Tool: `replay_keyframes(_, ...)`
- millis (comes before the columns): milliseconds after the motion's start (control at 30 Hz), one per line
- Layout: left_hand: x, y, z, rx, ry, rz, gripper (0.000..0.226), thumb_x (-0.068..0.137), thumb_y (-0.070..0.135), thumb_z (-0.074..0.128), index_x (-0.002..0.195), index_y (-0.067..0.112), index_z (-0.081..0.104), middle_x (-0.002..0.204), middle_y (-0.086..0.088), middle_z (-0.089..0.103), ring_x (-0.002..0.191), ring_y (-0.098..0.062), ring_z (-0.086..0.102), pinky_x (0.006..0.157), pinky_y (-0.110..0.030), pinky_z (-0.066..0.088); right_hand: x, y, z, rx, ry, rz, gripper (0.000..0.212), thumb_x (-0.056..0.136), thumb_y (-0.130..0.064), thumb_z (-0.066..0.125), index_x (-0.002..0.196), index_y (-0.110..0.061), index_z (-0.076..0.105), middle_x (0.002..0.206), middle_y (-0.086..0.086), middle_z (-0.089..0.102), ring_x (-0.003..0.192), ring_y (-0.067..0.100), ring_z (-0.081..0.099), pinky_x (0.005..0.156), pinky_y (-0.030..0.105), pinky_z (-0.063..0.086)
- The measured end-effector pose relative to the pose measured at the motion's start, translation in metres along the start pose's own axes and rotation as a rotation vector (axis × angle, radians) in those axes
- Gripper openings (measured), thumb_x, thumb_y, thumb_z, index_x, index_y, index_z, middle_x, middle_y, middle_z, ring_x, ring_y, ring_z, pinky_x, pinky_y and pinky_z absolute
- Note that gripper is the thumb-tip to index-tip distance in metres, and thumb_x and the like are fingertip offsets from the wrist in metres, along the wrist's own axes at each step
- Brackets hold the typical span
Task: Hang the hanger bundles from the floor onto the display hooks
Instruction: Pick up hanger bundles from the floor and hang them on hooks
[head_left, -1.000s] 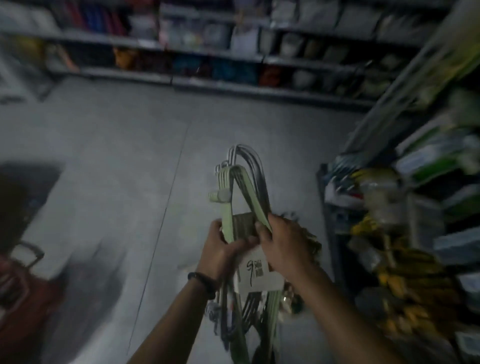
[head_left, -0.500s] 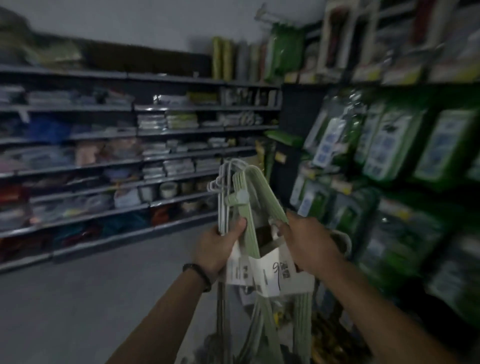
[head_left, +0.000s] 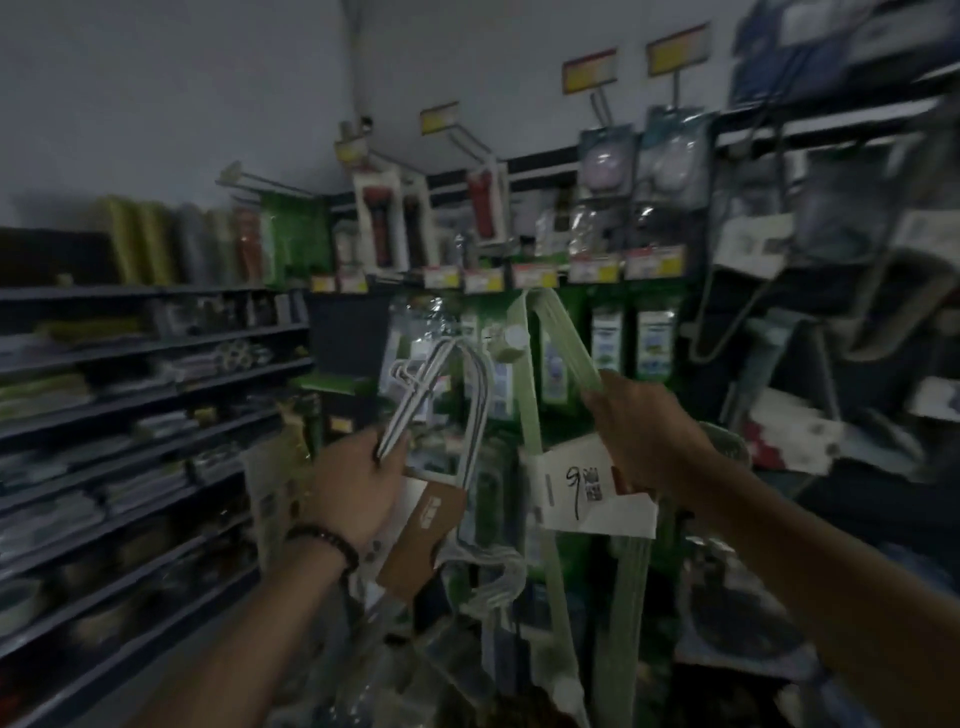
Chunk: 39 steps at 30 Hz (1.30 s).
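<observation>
Gap between white bundle (head_left: 415, 400), green bundle (head_left: 528, 405)

Open air lay to the upper left, above the shelves (head_left: 156, 358) and before the bare wall (head_left: 182, 93), where one display hook (head_left: 265, 182) jutted out with room around its rod. Straight ahead the peg wall (head_left: 348, 332) was crowded: red flashlight packs (head_left: 379, 223), round blister packs (head_left: 605, 166) and green packets (head_left: 605, 338) hung close side by side, leaving only slim gaps. The white hanger bundle (head_left: 410, 408) in the left hand (head_left: 353, 488) and the green hanger bundle (head_left: 531, 410) in the right hand (head_left: 644, 441) filled the near space with a narrow gap between them, and blurred hanging goods (head_left: 841, 208) blocked the right side.
</observation>
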<state>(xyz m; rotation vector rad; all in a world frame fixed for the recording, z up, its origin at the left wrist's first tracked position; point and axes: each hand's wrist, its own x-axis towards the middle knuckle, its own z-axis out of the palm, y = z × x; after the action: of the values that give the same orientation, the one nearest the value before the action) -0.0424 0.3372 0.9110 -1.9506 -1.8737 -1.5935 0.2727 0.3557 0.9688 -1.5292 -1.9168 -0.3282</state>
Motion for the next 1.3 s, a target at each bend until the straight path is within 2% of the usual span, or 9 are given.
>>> replay_keyframes(133, 0.032, 0.042, 0.013, 0.053, -0.094, 0.229, 0.034, 0.104, 0.036, 0.062, 0.072, 0.029, 0.057, 0.057, 0.005, 0.053, 0.055, -0.004, 0.056, 0.045, -0.015, 0.033, 0.002, 0.022, -0.041, -0.157, -0.064, 0.058, 0.018, 0.11, -0.027, 0.042, 0.109, -0.014, 0.055, 0.087, 0.004, 0.063, 0.075, 0.029, 0.07, 0.065, 0.044, 0.063)
replay_keyframes(300, 0.072, 0.1, 0.02, 0.078, -0.199, 0.377, 0.022, 0.096, 0.056, 0.069, 0.085, 0.038, 0.074, 0.061, 0.014, 0.066, 0.062, 0.004, 0.063, 0.049, -0.021, 0.044, 0.021, 0.055, -0.08, -0.136, 0.005, 0.112, 0.021, 0.109, -0.035, 0.042, 0.106, -0.019, 0.055, 0.093, 0.012, 0.069, 0.076, 0.032, 0.062, 0.068, 0.044, 0.056)
replay_keyframes(467, 0.112, 0.153, 0.039, 0.081, -0.318, 0.47, 0.024, 0.101, 0.057, 0.06, 0.086, 0.042, 0.069, 0.087, 0.013, 0.076, 0.081, -0.009, 0.072, 0.076, -0.033, 0.059, 0.06, 0.081, -0.102, -0.237, 0.063, 0.127, 0.019, 0.105, -0.031, 0.046, 0.108, -0.019, 0.059, 0.1, 0.012, 0.069, 0.086, 0.037, 0.066, 0.068, 0.042, 0.053)
replay_keyframes(633, 0.141, 0.207, 0.076, 0.0, -0.425, 0.559, 0.022, 0.101, 0.057, 0.06, 0.096, 0.041, 0.075, 0.079, 0.019, 0.075, 0.071, 0.006, 0.069, 0.058, -0.01, 0.049, 0.102, 0.119, -0.131, -0.236, 0.162, 0.163, 0.016, 0.105, -0.027, 0.047, 0.106, -0.017, 0.06, 0.1, 0.011, 0.067, 0.091, 0.033, 0.068, 0.074, 0.042, 0.057)
replay_keyframes(767, 0.159, 0.255, 0.12, -0.018, -0.458, 0.665, 0.035, 0.104, 0.052, 0.06, 0.072, 0.037, 0.06, 0.065, 0.007, 0.066, 0.055, -0.002, 0.061, 0.054, -0.018, 0.045, 0.139, 0.162, -0.159, -0.255, 0.247, 0.225, 0.013, 0.103, -0.025, 0.05, 0.103, -0.017, 0.06, 0.101, 0.011, 0.071, 0.087, 0.031, 0.069, 0.074, 0.041, 0.06)
replay_keyframes(967, 0.188, 0.306, 0.175, -0.114, -0.535, 0.754, 0.024, 0.105, 0.046, 0.06, 0.083, 0.036, 0.063, 0.071, 0.009, 0.065, 0.064, -0.002, 0.061, 0.068, -0.035, 0.056, 0.193, 0.206, -0.204, -0.304, 0.182, 0.299, 0.019, 0.098, -0.023, 0.057, 0.109, -0.011, 0.066, 0.105, 0.012, 0.07, 0.093, 0.03, 0.069, 0.075, 0.036, 0.055)
replay_keyframes(1100, 0.205, 0.322, 0.198, -0.112, -0.515, 0.812, 0.014, 0.105, 0.052, 0.057, 0.093, 0.058, 0.062, 0.084, 0.035, 0.066, 0.076, 0.011, 0.063, 0.065, -0.02, 0.048, 0.215, 0.215, -0.225, -0.338, 0.247, 0.271, 0.007, 0.095, -0.02, 0.063, 0.092, -0.014, 0.061, 0.089, 0.006, 0.069, 0.076, 0.021, 0.066, 0.07, 0.038, 0.057)
replay_keyframes(1167, 0.211, 0.329, 0.201, -0.15, -0.525, 0.816, 0.014, 0.104, 0.052, 0.057, 0.094, 0.059, 0.062, 0.087, 0.041, 0.065, 0.079, 0.013, 0.063, 0.067, -0.019, 0.047, 0.221, 0.213, -0.227, -0.365, 0.3, 0.224, 0.006, 0.097, -0.02, 0.059, 0.097, -0.015, 0.063, 0.088, 0.005, 0.065, 0.078, 0.024, 0.064, 0.071, 0.041, 0.054)
replay_keyframes(1300, 0.223, 0.332, 0.204, -0.228, -0.531, 0.763, 0.008, 0.103, 0.05, 0.06, 0.102, 0.052, 0.068, 0.093, 0.017, 0.074, 0.081, 0.001, 0.069, 0.07, -0.02, 0.057, 0.229, 0.213, -0.228, -0.34, 0.473, 0.182, 0.015, 0.098, -0.018, 0.054, 0.11, -0.015, 0.061, 0.085, 0.006, 0.053, 0.077, 0.029, 0.051, 0.067, 0.041, 0.044)
